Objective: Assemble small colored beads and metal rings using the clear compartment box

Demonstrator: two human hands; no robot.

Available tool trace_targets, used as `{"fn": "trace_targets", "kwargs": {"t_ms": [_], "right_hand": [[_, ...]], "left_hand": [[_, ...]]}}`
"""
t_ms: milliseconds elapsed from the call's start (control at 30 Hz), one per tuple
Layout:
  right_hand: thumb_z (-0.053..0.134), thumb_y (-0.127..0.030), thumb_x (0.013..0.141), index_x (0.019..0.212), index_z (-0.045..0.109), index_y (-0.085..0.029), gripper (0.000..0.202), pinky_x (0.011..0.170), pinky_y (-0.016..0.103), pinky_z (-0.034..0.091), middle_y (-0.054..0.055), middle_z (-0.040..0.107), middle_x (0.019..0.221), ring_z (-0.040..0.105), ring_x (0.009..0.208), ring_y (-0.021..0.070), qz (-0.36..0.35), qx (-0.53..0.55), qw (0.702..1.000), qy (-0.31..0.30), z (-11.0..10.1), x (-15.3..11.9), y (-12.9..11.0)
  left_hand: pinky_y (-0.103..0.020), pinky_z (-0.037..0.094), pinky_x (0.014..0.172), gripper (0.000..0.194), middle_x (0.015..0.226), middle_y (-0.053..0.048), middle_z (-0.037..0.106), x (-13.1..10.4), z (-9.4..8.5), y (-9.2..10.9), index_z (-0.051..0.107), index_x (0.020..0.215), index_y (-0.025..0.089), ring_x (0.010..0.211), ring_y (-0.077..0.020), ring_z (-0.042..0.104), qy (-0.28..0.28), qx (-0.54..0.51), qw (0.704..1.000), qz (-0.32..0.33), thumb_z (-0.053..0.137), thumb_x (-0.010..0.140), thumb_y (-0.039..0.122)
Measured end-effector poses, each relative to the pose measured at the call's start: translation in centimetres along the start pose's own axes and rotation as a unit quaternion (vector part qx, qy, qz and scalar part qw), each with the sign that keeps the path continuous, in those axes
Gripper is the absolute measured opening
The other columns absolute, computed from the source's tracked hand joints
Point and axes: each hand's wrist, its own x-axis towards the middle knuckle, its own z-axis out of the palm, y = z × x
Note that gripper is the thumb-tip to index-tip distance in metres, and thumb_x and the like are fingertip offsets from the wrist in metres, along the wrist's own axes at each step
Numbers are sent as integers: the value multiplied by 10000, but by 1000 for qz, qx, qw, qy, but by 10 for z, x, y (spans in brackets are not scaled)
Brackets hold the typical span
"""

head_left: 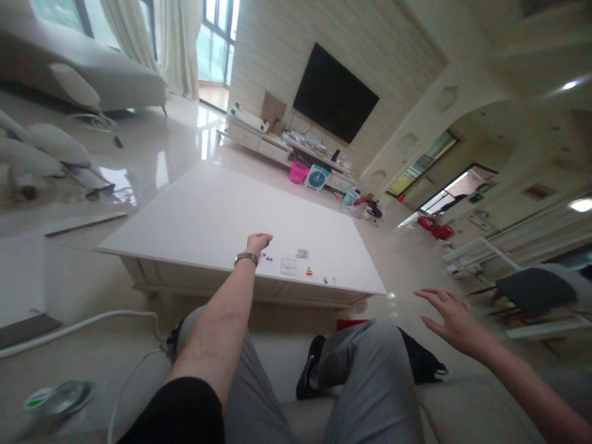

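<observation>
Your left hand [259,242], fingers curled together, contents unclear, has small red-and-blue pieces [269,259] just nearer you on the table [217,213]; your right hand [456,319], fingers spread, hangs farther off.

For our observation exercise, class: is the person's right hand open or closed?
Open: the right hand has its fingers extended and thumb apart.

Case [287,266] on table [222,213], right of left hand [259,242].
</observation>
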Motion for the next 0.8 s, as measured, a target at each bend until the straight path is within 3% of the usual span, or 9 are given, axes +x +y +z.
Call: {"fn": "trace_targets", "kwargs": {"t_ms": [100,167,300,400,500,633,700,800], "right_hand": [[580,-431,837,1327,616,-293,509,989,557,486,127,608,1365,572,1239,365,-5,-6,1000,20,-19,-11,21],[587,-409,838,1337,605,-265,520,1043,554,471,139,579,1404,546,1293,362,-32,4,999,29,-29,-7,22],[586,-326,866,1382,560,-252,522,1130,538,419,119,535,1481,431,1431,337,-96,35,995,19,-41,23,-7],[598,-271,866,1379,566,-258,513,1131,537,420,107,562,1457,440,1425,322,-130,83,988,10,-40,60,-41],[614,-252,876,1288,621,-233,413,1096,522,447,118,646,1321,543,1303,306,-151,158,975,41,-27,110,-82],[618,-259,903,1098,685,-208,212,967,453,518,105,721,1104,655,1056,258,-138,309,938,78,11,184,-149],[640,-282,899,1032,698,-199,167,936,421,529,96,738,1052,673,999,236,-118,399,904,99,33,221,-183],[665,-356,890,936,717,-195,175,833,354,558,61,754,933,694,868,196,-86,528,840,90,65,269,-225]], "left_hand": [[-278,519,736,167,732,-58,707,-11,5,8,678,669,133,752,-148,638,-45,-60,997,-16,799,569,190],[-274,525,758,196,789,-73,727,-19,9,13,691,684,131,771,-141,639,-79,-86,993,-19,825,552,186],[-276,537,780,203,813,-86,738,-34,20,19,707,666,138,789,-147,644,-131,-93,987,-22,857,530,160],[-277,538,743,183,759,-85,734,-46,26,24,716,638,140,783,-170,650,-159,-67,985,-20,865,534,157],[-278,513,657,164,676,-87,717,-56,31,32,748,648,131,764,-207,658,-181,-23,983,-15,868,539,157],[-255,488,609,92,668,-82,727,-62,39,47,779,668,142,740,-199,655,-216,51,975,24,821,587,142],[-246,485,600,80,704,-77,744,-61,44,51,792,699,152,728,-188,653,-234,92,966,52,794,619,157],[-241,475,569,106,706,-64,743,-54,49,50,800,741,162,694,-178,643,-214,120,968,55,779,658,223]]}}
